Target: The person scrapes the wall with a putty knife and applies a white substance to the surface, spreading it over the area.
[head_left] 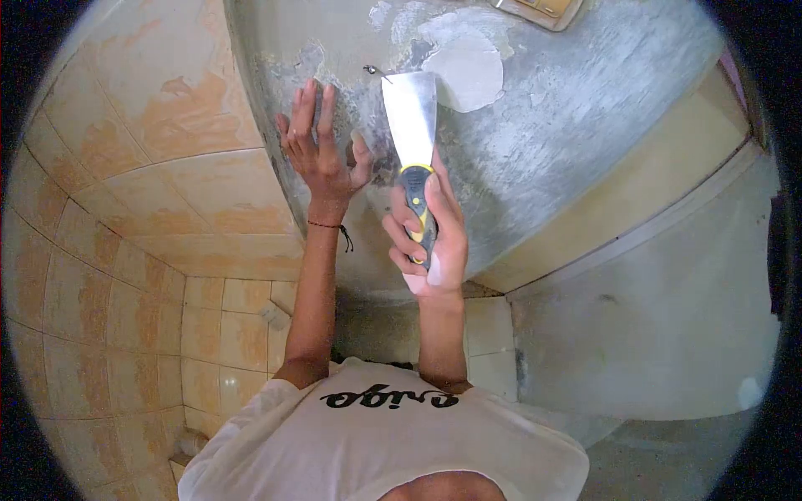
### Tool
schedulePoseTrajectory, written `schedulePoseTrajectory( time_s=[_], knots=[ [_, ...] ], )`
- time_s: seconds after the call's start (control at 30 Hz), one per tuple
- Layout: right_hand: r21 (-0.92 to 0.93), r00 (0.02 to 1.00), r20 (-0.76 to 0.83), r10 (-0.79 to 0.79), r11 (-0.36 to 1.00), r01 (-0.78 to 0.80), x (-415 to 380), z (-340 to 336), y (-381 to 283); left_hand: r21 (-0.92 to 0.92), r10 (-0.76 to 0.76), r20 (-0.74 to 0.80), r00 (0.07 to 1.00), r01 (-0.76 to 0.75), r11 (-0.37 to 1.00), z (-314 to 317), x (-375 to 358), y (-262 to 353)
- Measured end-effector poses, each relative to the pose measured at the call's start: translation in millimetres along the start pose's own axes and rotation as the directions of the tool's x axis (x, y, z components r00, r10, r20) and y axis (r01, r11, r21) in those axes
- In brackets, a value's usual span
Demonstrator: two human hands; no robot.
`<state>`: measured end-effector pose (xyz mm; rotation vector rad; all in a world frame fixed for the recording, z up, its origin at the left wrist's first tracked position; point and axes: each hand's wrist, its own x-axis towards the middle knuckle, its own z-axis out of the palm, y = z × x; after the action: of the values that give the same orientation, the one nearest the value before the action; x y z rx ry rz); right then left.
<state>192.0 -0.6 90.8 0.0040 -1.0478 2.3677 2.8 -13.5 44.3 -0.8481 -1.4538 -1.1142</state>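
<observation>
A putty knife with a wide metal blade point(411, 117) and a dark grey and yellow handle is held in my right hand point(434, 225), fingers wrapped round the handle. The blade points away from me, over a rough grey surface point(551, 142). Just right of the blade lies a smooth, pale grey patch point(469, 73). My left hand point(322, 150) has its fingers spread near the surface's left part and holds nothing; a thin dark cord is round the wrist. A small dark bent piece point(372, 70) shows beside the blade's tip.
Beige and orange marbled tiles point(175, 117) cover the left side. At the top edge sits a tan object point(547, 10), partly cut off. A cream-coloured ledge point(618, 184) borders the grey surface on the right, with a plain grey wall point(643, 309) beyond it.
</observation>
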Motion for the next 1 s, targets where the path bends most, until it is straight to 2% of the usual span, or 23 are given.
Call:
schedulePoseTrajectory(
  time_s=[0.3, 0.5, 0.57, 1.0],
  knots=[
    [-0.011, 1.000, 0.018, -0.011, 1.000, 0.011, 0, -3, 2, -0.019, 0.003, -0.001, 1.000, -0.003, 1.000, 0, 0, -1],
    [-0.052, 0.999, -0.041, 0.006, 0.999, -0.008, -4, -1, 2, -0.012, -0.015, 0.001, 1.000, 0.015, 1.000, 1, -2, -1],
    [0.018, 1.000, -0.021, 0.018, 1.000, -0.018, -2, -3, 2, -0.010, -0.012, -0.009, 1.000, 0.012, 1.000, 3, 1, -2],
    [-0.044, 0.999, -0.048, -0.007, 0.999, 0.005, -4, 2, 5, -0.020, -0.014, -0.004, 1.000, 0.014, 1.000, 2, -2, -2]
  ],
)
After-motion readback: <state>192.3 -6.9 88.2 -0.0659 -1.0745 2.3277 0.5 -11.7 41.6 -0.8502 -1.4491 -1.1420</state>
